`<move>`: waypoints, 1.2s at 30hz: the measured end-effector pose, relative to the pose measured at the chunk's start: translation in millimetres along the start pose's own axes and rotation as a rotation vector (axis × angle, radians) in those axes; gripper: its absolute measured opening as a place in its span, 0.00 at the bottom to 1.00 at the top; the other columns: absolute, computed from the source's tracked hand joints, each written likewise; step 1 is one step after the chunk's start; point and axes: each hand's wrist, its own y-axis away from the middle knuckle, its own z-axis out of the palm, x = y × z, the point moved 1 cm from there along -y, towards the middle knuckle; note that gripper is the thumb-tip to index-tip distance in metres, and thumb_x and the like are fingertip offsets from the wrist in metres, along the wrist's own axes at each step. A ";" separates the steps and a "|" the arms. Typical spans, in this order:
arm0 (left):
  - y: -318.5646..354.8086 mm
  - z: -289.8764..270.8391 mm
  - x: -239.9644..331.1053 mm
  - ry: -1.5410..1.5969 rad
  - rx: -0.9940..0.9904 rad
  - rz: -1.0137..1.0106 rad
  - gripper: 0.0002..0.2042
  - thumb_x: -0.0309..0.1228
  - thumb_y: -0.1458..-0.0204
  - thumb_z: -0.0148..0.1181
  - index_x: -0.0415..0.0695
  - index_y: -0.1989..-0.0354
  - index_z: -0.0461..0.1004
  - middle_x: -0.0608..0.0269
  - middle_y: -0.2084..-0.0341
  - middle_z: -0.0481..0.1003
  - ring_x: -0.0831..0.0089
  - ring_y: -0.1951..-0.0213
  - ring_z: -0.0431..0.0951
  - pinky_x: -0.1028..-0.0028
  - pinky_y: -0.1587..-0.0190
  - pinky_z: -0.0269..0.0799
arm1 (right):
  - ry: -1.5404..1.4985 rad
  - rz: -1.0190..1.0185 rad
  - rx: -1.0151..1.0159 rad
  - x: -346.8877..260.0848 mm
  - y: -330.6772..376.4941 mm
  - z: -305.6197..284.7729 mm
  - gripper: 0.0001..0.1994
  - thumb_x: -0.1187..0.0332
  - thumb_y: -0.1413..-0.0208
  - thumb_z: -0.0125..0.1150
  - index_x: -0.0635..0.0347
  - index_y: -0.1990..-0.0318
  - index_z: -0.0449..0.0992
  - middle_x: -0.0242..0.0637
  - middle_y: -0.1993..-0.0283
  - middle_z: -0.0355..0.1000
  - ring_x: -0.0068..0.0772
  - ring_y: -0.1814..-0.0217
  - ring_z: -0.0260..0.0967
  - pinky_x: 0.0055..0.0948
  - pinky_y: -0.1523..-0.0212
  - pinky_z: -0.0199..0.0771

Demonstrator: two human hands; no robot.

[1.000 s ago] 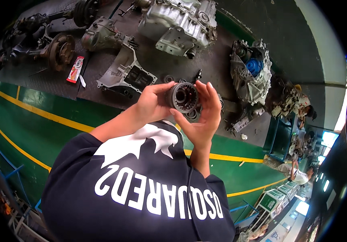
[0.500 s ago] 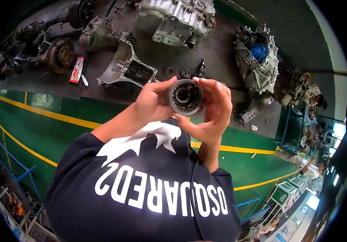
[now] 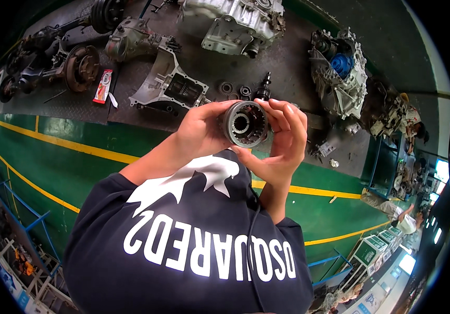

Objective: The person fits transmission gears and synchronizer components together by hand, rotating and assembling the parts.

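Between my two hands, over the near edge of the bench, is a grey metal clutch drum point(image 3: 259, 127) with toothed inner walls and a smaller splined ring deep inside. Its open mouth faces up toward me, tilted a little to the right. My left hand point(image 3: 200, 132) grips its left side, thumb at the upper rim. My right hand point(image 3: 287, 137) curls round the right side, fingers at the top and thumb below. Just beyond the drum lie a gear point(image 3: 226, 87), a smaller gear point(image 3: 245, 92) and an upright dark splined shaft point(image 3: 265, 88).
An opened gearbox housing point(image 3: 154, 86) lies left of the gears. Beyond stands a large silver transmission case point(image 3: 230, 34); another with a blue part point(image 3: 339, 86) is at right. Rusty axles point(image 3: 81, 68) and a red packet point(image 3: 102, 86) lie left. A person point(image 3: 407, 222) is far right.
The drum has tilted, so its mouth now leans more to the right and more of its right inner wall shows. Both hands keep their hold. The whole view has shifted slightly.
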 end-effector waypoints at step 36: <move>0.6 -19.2 4.1 -0.224 0.053 0.117 0.24 0.45 0.27 0.42 0.40 0.31 0.63 0.58 0.40 0.72 0.64 0.39 0.73 0.60 0.35 0.69 | 0.318 0.279 -0.192 11.9 24.3 33.4 0.41 0.69 0.49 0.76 0.62 0.27 0.62 0.51 0.24 0.58 0.55 0.26 0.61 0.45 0.31 0.68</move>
